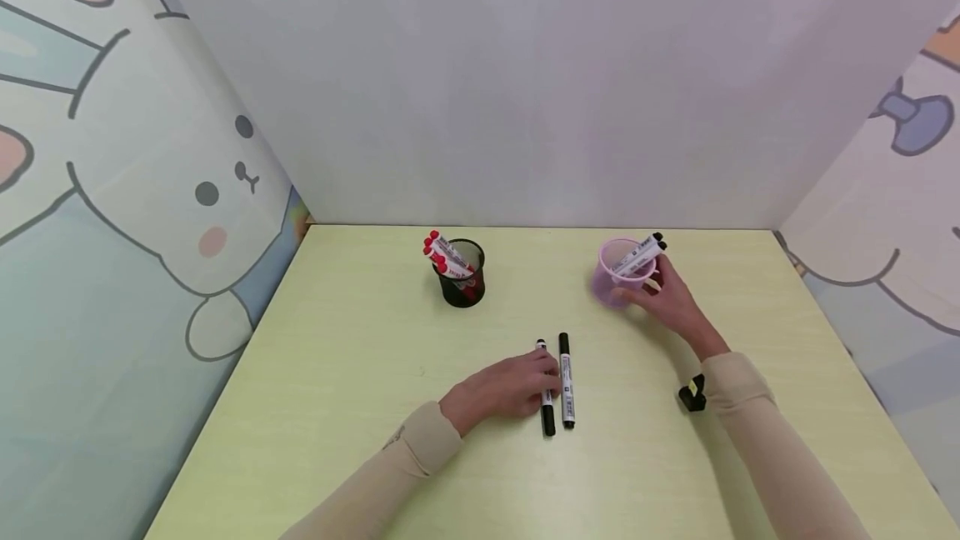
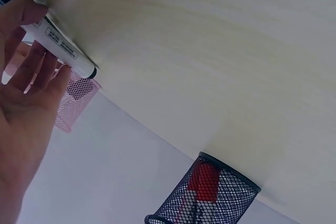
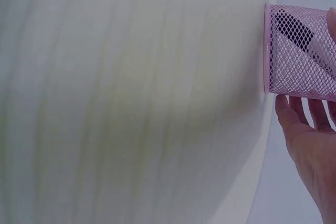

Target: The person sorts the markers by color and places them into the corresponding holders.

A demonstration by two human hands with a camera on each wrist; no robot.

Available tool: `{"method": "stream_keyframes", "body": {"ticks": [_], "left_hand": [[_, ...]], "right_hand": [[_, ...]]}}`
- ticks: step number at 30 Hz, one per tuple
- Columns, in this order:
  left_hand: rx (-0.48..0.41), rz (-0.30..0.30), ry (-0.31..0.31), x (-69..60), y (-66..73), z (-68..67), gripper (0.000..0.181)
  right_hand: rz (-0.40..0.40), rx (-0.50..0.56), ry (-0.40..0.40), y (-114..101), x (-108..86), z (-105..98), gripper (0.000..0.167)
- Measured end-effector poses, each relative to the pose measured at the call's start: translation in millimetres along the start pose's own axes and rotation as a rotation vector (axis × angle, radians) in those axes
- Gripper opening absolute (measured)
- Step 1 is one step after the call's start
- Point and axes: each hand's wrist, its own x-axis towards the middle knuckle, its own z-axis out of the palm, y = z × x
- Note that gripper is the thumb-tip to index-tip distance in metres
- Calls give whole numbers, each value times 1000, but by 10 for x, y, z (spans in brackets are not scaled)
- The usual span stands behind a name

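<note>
My left hand [image 1: 510, 386] pinches a black-capped white marker [image 1: 548, 422] low over the table, thumb on one side and fingers on the other. In the left wrist view the same marker [image 2: 65, 51] shows its printed label. Just right of it in the head view, a second black marker [image 1: 567, 390] lies on the table. My right hand [image 1: 667, 302] grips a pink mesh pen cup [image 1: 606, 286], thumb in front and fingers round its right side. Black-tipped markers [image 1: 636, 259] lean inside that cup. The right wrist view shows the cup [image 3: 299, 72] upright against the fingers.
A black mesh pen cup [image 1: 463, 297] with several red-capped markers [image 1: 444, 255] stands at the back, left of the pink one. A small black object [image 1: 692, 394] shows beside the right sleeve. A pale wall [image 1: 480, 107] rises behind the table [image 1: 337, 373], with printed panels at both sides.
</note>
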Motion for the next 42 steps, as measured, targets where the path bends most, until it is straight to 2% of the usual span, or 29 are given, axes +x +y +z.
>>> {"method": "stream_keyframes", "body": {"ticks": [8, 10, 16, 21, 27, 37, 42], "left_hand": [[-20, -9, 6, -2, -23, -12, 22], [-35, -2, 27, -1, -29, -20, 21], [-21, 66, 151, 12, -66, -31, 17], [-28, 89, 231, 29, -82, -44, 17], [-41, 68, 273, 37, -92, -54, 19], [-33, 22, 372, 126, -128, -112, 20], [-34, 1, 390, 182, -135, -145, 20]], "right_hand": [[7, 0, -3, -45, -9, 10, 88], [8, 1, 2, -13, -5, 7, 89], [0, 2, 9, 26, 3, -6, 87], [-5, -4, 11, 31, 3, -7, 86], [-2, 5, 6, 11, 0, 7, 87], [-1, 13, 6, 15, 1, 16, 87], [6, 13, 0, 17, -3, 10, 88]]}}
